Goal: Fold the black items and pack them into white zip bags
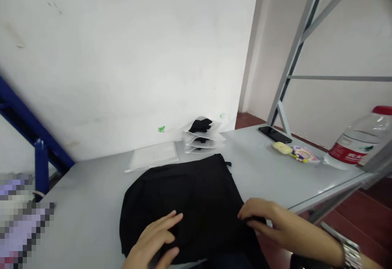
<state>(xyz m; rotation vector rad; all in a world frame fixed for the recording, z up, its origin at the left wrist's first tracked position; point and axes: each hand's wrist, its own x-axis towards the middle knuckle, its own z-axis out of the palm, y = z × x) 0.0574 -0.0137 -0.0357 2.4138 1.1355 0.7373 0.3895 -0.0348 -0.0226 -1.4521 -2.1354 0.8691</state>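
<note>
Black fabric piece (202,199) lies spread on grey table (88,203), reaching near edge. Left hand (154,238) over its lower left part, open, fingers loosely spread. Right hand (263,216) (metal watch (350,253) on that wrist) pinches fabric's right edge. Beyond fabric, flat translucent bag (154,156) beside stacked bags (214,142) with black contents.

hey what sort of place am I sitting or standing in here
Likely a workroom or small workshop. A plain grey table carries black fabric and stacked translucent pouches with black items inside, and a bare metal frame stands beyond it.
</note>
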